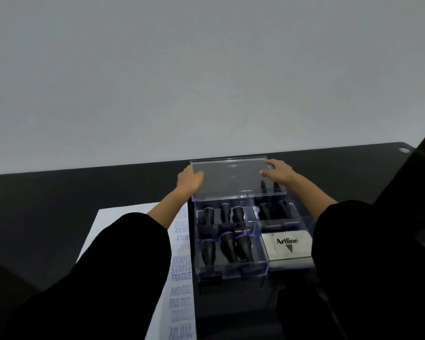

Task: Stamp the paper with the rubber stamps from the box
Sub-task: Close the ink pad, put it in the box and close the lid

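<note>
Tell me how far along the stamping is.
Done: the paper carries a column of prints, and the stamps sit in the box. In hand: left hand and right hand hold the clear lid over its far end. Left: unclear; the lid may be coming off or going on.

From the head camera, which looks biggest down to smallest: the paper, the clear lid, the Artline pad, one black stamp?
1. paper, even though it is partly hidden
2. clear lid
3. Artline pad
4. front-left black stamp
</note>
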Available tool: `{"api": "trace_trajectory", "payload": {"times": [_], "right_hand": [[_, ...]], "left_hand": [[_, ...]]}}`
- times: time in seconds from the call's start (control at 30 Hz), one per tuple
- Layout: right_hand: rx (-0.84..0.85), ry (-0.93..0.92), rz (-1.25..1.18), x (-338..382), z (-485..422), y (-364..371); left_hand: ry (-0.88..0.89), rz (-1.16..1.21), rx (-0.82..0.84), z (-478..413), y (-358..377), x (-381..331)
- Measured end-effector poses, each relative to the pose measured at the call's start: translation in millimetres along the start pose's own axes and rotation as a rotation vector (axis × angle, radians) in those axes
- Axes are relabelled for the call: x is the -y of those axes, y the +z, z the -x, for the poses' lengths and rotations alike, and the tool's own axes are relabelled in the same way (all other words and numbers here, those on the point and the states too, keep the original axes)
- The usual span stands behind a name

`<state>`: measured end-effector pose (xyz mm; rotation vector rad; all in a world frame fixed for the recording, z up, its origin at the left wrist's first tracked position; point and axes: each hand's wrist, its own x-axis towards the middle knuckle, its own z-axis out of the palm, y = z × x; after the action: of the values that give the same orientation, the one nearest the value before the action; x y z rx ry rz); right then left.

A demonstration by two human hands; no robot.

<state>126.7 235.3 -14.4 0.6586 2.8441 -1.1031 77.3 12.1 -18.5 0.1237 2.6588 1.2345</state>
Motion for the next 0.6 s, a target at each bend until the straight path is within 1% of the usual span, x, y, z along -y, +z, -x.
{"api": "trace_trajectory", "payload": {"times": [0.13, 0.27, 0.47, 0.6], "right_hand": [[-0.105, -0.048, -0.136, 4.8, 9.3, -7.1], [-0.188, -0.083, -0.22, 18.5, 24.4, -19.9], [-0.223, -0.081, -0.28, 25.9, 65.5, -41.6], [-0.229, -0.077, -0.281, 19.8, 102.3, -47.6]], "left_hand": [[0.018, 0.044, -0.051, 8.2, -12.3, -10.3], [0.066, 0.055, -0.087, 24.0, -25.4, -26.0], [0.12, 0.049, -0.115, 60.5, -37.0, -35.4], [0.122, 0.055, -0.114, 92.2, -35.2, -36.6]]}}
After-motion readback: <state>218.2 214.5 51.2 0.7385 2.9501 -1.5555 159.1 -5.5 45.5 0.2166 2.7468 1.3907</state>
